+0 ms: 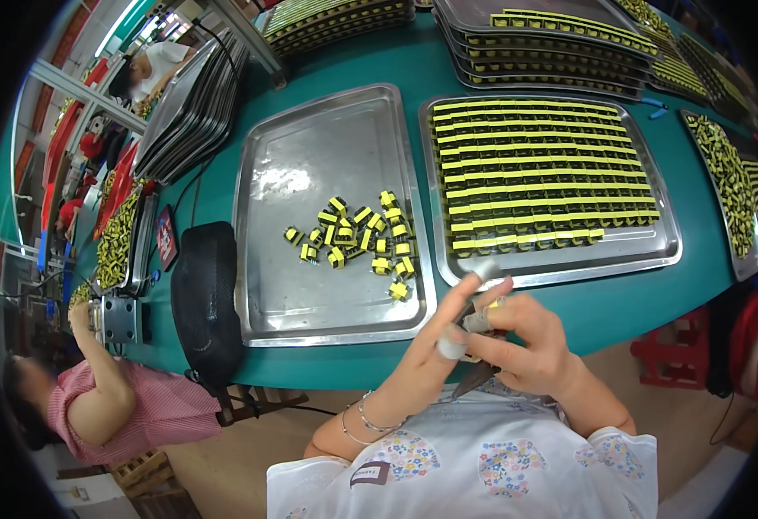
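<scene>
My left hand (435,346) and my right hand (530,346) meet in front of my body, just over the table's near edge. White tape wraps several fingertips. My right fingers close around a dark pointed tool (476,378), its tip showing below my palms; its exact kind is hidden. The left fingers are bent together against the right ones, and what they pinch is hidden, though a speck of yellow shows between the hands. Beyond them a metal tray (310,156) bears loose small yellow-and-black wound parts (366,229). To its right, another tray (560,272) carries similar parts in neat rows.
Stacked trays of parts (552,52) stand at the back, with upright trays (193,108) at left. A black padded case (206,303) lies left of the loose parts. At far right is a filled tray (725,190). A co-worker in pink (128,402) sits at left.
</scene>
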Motion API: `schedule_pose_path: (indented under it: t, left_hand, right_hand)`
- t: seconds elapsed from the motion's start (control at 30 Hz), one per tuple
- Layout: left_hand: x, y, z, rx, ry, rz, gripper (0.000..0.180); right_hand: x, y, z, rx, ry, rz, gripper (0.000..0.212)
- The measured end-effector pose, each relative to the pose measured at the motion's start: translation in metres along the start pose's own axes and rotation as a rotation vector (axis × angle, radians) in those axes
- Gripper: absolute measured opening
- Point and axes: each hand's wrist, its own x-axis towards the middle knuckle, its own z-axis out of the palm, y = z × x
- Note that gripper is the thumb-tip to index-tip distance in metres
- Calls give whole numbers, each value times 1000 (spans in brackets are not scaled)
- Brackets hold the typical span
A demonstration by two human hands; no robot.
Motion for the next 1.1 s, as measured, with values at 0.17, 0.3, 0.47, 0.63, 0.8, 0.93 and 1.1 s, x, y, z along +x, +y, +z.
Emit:
schedule_pose_path:
  t: [0.17, 0.3, 0.47, 0.63, 0.8, 0.93, 1.1]
  left_hand:
    - [-5, -6, 2, 150, 109, 15, 57]
    - [-5, -7, 2, 259, 111, 85, 57]
    - [-7, -7, 4, 305, 122, 76, 60]
    - [-5, -13, 8, 519, 198, 287, 51]
    - [-5, 14, -16, 552, 590, 293, 49]
    - [-9, 33, -26, 1376, 731, 102, 30]
    - [-8, 19, -32, 1579, 647, 49, 32]
  right_hand:
    - [-13, -4, 9, -10, 29, -19, 33]
    - [-14, -5, 11, -17, 65, -10, 33]
    - [-16, -7, 11, -2, 76, -8, 33]
    - [-19, -12, 9, -11, 91, 21, 36]
    - [-20, -13, -25, -66, 144, 168, 38]
    - [-27, 9, -57, -289, 350, 397, 37]
    - [-28, 38, -99, -458, 371, 566, 35]
